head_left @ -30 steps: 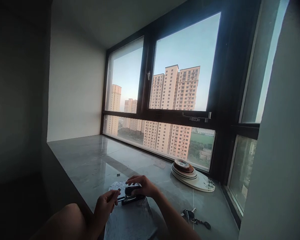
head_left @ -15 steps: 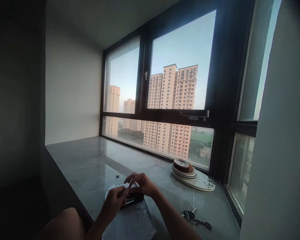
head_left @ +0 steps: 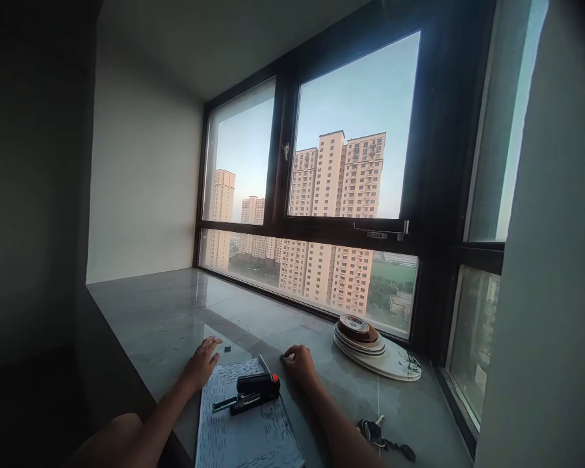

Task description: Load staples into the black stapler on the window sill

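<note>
A black stapler (head_left: 257,390) with an orange-red spot at one end lies on printed sheets of paper (head_left: 244,439). Its long metal channel points left, and a thin pale strip (head_left: 265,366) sticks up behind it. My left hand (head_left: 202,365) hovers open over the paper's left edge, fingers spread. Close to those fingertips, a small dark rectangular piece (head_left: 227,350) rests on the sill. To the right of the stapler, my right hand (head_left: 299,366) is at the sill with fingers pinched. Something small and dark shows at its fingertips, too small to name.
Stacked plates (head_left: 355,335) stand on the grey stone sill (head_left: 160,318) by the window, on a larger oval plate (head_left: 402,364). A bunch of keys (head_left: 377,432) lies at the front right. The sill's front edge runs along the left, with a bare knee (head_left: 121,429) below.
My hands were together over the stapler and have parted, the left moving left and opening, the right moving right to the sill. The stapler now lies uncovered on the paper.
</note>
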Available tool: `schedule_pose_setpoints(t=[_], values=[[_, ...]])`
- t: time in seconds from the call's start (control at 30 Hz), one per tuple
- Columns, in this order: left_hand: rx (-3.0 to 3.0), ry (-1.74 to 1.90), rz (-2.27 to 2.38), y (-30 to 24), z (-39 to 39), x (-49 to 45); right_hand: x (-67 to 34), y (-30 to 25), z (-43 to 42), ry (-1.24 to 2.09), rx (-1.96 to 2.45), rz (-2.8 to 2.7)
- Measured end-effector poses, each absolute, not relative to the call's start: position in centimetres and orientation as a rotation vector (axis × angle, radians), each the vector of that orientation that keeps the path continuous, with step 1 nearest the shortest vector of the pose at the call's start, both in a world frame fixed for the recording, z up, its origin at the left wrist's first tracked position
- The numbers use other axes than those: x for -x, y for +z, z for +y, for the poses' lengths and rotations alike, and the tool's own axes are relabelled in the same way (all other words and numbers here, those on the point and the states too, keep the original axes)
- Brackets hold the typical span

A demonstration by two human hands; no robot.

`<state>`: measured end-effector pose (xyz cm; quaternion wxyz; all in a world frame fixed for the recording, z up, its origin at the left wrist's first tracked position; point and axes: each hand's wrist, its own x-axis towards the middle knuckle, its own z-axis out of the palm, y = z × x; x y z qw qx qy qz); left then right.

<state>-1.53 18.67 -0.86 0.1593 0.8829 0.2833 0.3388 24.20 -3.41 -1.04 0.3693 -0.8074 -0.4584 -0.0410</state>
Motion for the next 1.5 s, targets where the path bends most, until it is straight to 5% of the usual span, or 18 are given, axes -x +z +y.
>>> schedule_pose_setpoints(t=[0.17,0.53,0.87,1.5], values=[[-2.607,0.628,0.768,-2.5,18.2,1.2,-23.0,-0.8,-2.9,-0.22,2.211,-1.393],[-2.533,0.88,0.787,-1.6,18.0,2.7,-22.6,0.8,-1.1,-0.197,2.318,-1.61],[-2.559,0.677,0.673,-1.3,18.5,-2.0,-22.9,0.8,0.4,-0.214,2.288,-1.729],[-2.318,1.114,0.852,-1.2,17.2,1.6,-24.0,-0.4,-0.2,0.077,2.025,-1.378]])
